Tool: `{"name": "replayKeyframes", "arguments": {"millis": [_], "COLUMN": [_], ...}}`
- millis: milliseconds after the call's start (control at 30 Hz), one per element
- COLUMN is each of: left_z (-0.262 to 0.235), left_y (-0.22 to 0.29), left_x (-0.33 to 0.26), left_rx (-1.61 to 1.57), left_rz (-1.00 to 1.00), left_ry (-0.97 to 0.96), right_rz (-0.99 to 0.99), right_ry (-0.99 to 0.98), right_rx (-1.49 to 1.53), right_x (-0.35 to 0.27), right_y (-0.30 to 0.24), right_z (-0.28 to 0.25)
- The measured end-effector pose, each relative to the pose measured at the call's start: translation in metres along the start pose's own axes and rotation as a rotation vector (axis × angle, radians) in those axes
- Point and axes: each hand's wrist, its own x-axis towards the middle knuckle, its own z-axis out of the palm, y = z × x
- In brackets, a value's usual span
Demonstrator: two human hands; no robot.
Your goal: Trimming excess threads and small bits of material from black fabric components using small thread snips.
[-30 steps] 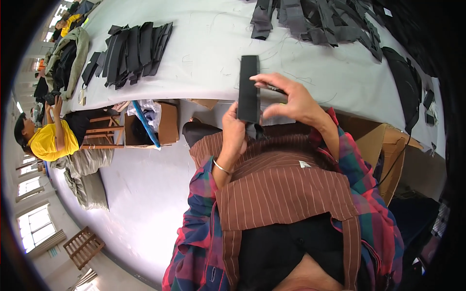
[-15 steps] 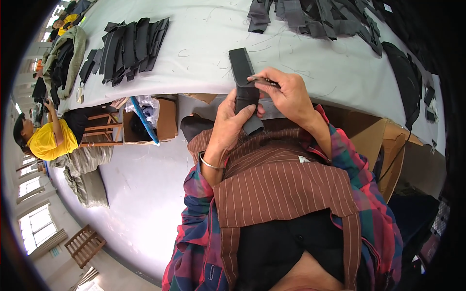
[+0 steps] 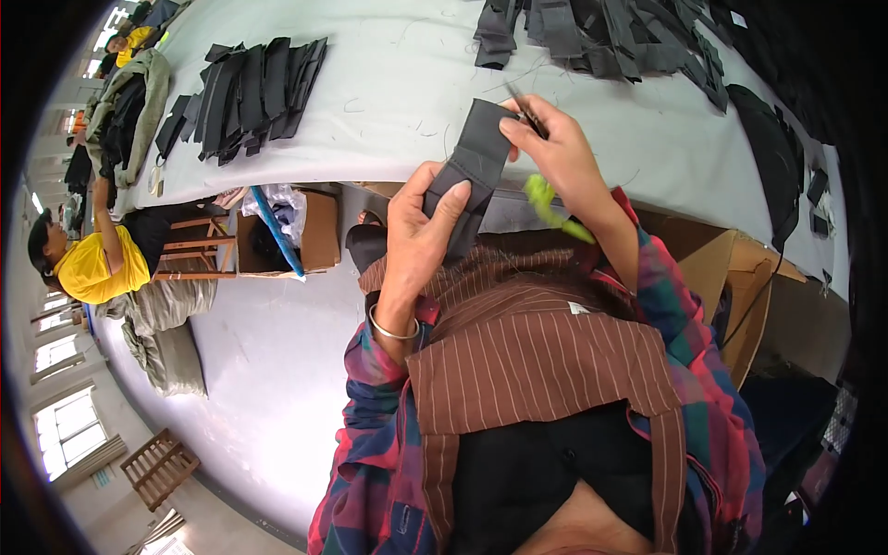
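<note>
Comparing with a second ago, we note the dark fabric strip (image 3: 467,176) now tilted toward 1 o'clock, the left hand (image 3: 421,227) clamped on its lower half, the right hand (image 3: 555,153) pinching small snips (image 3: 525,113) at its top edge: trimming under way. Count: one strip held, two piles on the grey table (image 3: 388,83), at 10 and 1 o'clock.

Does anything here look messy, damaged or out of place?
Nothing looks damaged. Loose threads lie scattered on the grey table. The dark fabric pieces at the far edge lie in a jumbled heap, unlike the neater fanned stack on the left. The left hand and right hand hold one dark fabric strip.
</note>
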Motion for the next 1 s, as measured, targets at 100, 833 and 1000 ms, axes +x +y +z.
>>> {"name": "replayKeyframes", "arguments": {"millis": [100,833,1000], "left_z": [-0.008,-0.013,0.000], "left_y": [-0.006,-0.008,0.005], "left_x": [0.001,0.002,-0.002], "left_rx": [-0.028,-0.243,0.472], "left_rz": [-0.050,-0.172,-0.016], "left_ry": [0.076,0.004,0.141], "right_rz": [-0.444,-0.744,-0.796], "right_ry": [0.149,-0.063,0.083], "right_rx": [-0.695,-0.977,-0.945], "right_x": [-0.026,-0.035,-0.028], "right_y": [-0.023,-0.022,-0.017], "right_z": [0.001,-0.005,0.011]}}
